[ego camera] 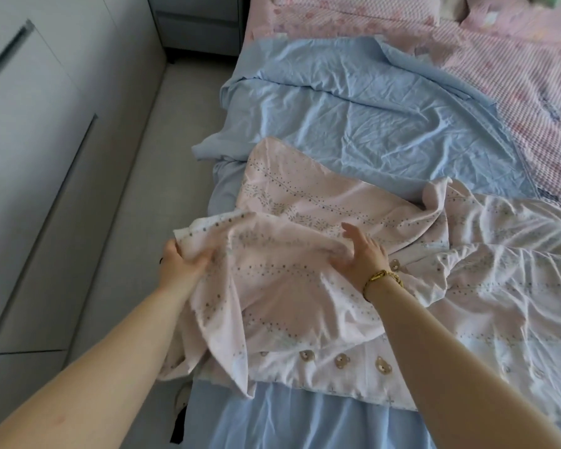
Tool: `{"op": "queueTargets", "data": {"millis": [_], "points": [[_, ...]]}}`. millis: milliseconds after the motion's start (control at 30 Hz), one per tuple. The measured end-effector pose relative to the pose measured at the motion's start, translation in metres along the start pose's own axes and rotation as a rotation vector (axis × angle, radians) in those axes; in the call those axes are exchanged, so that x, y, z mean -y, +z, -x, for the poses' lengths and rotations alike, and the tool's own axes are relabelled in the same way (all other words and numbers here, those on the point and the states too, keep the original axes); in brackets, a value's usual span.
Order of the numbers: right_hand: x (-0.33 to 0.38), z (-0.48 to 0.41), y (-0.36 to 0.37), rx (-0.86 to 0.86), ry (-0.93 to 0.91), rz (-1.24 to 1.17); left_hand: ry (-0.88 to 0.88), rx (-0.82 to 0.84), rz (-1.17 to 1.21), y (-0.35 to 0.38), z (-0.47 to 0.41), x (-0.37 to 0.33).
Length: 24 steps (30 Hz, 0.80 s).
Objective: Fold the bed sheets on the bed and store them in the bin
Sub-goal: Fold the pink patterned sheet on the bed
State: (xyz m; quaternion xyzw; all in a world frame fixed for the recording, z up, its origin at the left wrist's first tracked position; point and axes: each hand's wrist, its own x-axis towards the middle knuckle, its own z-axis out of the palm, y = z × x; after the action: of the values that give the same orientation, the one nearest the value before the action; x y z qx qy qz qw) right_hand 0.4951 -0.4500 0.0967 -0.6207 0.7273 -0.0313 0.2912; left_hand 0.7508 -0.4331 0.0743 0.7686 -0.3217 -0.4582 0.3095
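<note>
Cabinet doors [30, 157] far left, grey floor [149, 176] beside the bed. Left hand [182, 267] is clamped on a bunched edge of the pink dotted sheet [305, 296], raised at the bed's left side. That sheet lies rumpled across the near part of the bed, on top of a blue sheet [353, 118]. Right hand [363, 254] rests against a fold of the pink sheet, fingers apart and loose, clasping nothing. Gold bracelet [382, 277] on its wrist. Pink quilt [515, 76] at back right.
</note>
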Motion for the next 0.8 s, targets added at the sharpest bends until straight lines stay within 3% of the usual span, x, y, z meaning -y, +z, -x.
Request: {"op": "queueTargets", "data": {"millis": [167,267,333,400,467,600,667,800], "points": [[-0.043,0.038,0.037,-0.083,0.271,-0.347,-0.155,0.237,-0.080,0.010,0.003,0.069],[-0.070,0.086,0.066,-0.194,0.504,-0.637,-0.221,0.209,-0.152,0.018,0.022,0.099],[-0.083,0.114,0.089,-0.143,0.795,-0.921,-0.257,0.200,-0.171,0.026,0.030,0.107],[-0.087,0.136,0.114,0.024,1.048,-1.173,-0.283,0.205,-0.224,0.038,0.033,0.110],[-0.086,0.141,0.132,0.137,1.104,-1.300,-0.270,0.142,-0.324,0.048,0.030,0.109],[-0.075,0.114,0.137,0.026,0.976,-1.576,-0.127,0.012,-0.458,0.054,0.024,0.102],[-0.070,0.097,0.138,-0.010,1.003,-1.572,-0.169,-0.021,-0.328,0.045,0.022,0.102],[-0.062,0.082,0.149,-0.051,1.199,-1.513,-0.326,0.077,0.302,0.004,0.026,0.100]]}}
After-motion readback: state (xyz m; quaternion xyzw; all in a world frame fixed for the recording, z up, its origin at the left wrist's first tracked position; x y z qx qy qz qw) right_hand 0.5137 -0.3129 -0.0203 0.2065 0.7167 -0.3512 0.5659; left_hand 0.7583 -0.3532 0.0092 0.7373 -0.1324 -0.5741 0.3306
